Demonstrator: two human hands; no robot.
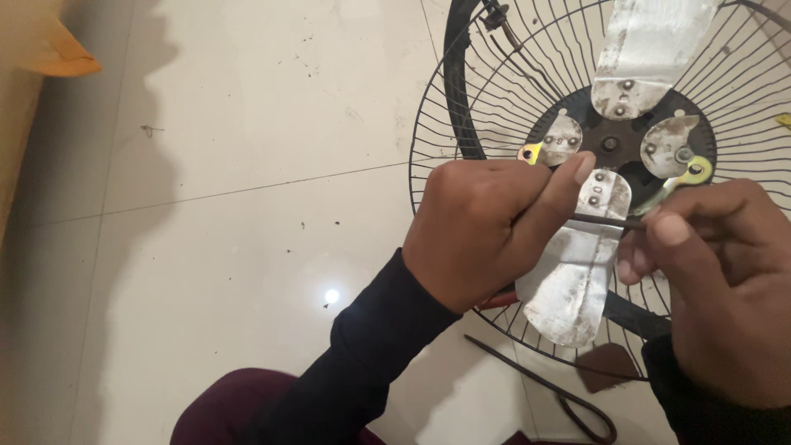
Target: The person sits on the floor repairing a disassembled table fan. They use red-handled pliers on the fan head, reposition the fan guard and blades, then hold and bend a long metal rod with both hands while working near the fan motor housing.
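Your left hand (486, 231) is curled into a loose fist, knuckles up and toward you, with the back of the hand facing the camera. Its thumb (568, 185) stretches forward and presses down at the tip, the other fingers folded under and hidden. Your left forearm runs in from the lower middle, covered to the wrist by a dark sleeve. Your right hand (725, 280) sits just beside it, close but apart, fingers bent inward and pinched together at the tips. Its wrist leaves at the lower right corner, also in a dark sleeve.
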